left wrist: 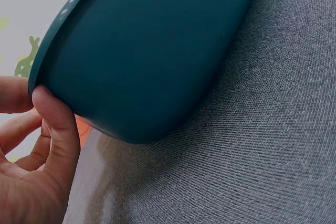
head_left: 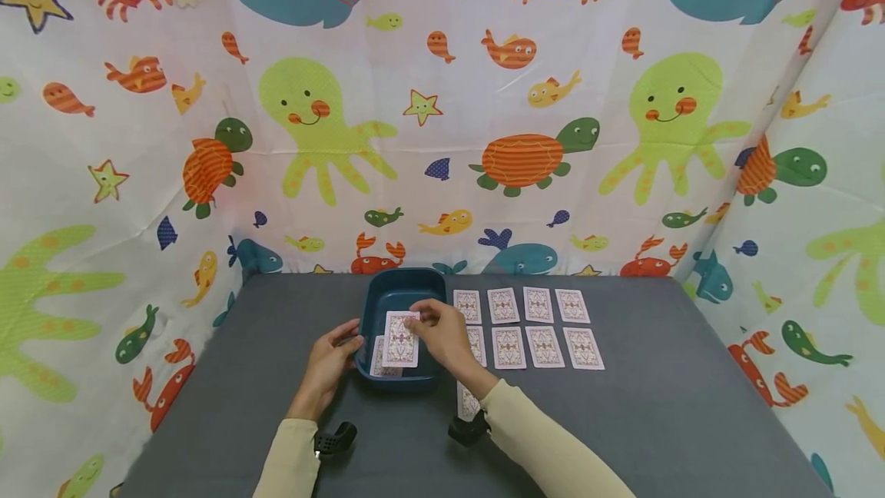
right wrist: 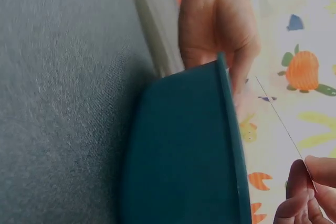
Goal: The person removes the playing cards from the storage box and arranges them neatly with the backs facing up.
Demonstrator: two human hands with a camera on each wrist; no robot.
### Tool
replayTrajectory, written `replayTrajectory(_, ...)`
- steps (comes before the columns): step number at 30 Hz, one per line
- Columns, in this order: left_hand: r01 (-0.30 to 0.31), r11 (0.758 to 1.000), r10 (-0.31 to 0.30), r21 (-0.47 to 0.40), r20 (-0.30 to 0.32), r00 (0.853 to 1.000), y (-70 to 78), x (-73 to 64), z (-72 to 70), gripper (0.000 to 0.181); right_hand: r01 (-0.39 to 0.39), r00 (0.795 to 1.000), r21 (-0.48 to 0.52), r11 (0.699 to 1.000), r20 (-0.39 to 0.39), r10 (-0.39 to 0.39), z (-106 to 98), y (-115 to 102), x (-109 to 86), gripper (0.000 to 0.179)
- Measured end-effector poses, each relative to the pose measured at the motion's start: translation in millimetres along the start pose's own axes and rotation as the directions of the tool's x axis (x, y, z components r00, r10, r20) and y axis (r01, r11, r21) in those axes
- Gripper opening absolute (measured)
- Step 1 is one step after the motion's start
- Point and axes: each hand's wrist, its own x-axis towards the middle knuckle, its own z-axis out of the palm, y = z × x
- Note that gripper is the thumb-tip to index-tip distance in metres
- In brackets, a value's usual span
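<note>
A dark teal plastic tub stands on the grey table. With thumb and fingers, my left hand pinches its left rim; the left wrist view shows the thumb against the outside of the rim. My right hand holds a playing card, patterned back showing, above the tub. Seen edge-on in the right wrist view, that card is pinched between thumb and fingertips. Another card lies inside the tub near the front left, partly covered by the held one.
Right of the tub, several patterned-back cards lie in two rows. One more card lies nearer, partly hidden by the right wrist. A curtain printed with sea animals hangs behind the table and along its sides.
</note>
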Motion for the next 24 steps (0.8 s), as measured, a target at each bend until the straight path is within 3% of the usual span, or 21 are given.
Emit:
replayTrajectory(9,-0.008,1.0,0.008,0.004,-0.012,1.0,-2.1,0.5,-1.0,0.042,0.017,1.0,0.03,0.999,-0.018,-0.017,-16.4,1.7,-16.3,0.018)
replayTrajectory(24,-0.004,1.0,0.004,0.004,-0.001,1.0,-1.6,2.5,-1.9,0.042,-0.021,0.998,0.107,0.994,-0.056,0.027,-43.5,9.8,-44.1,0.018)
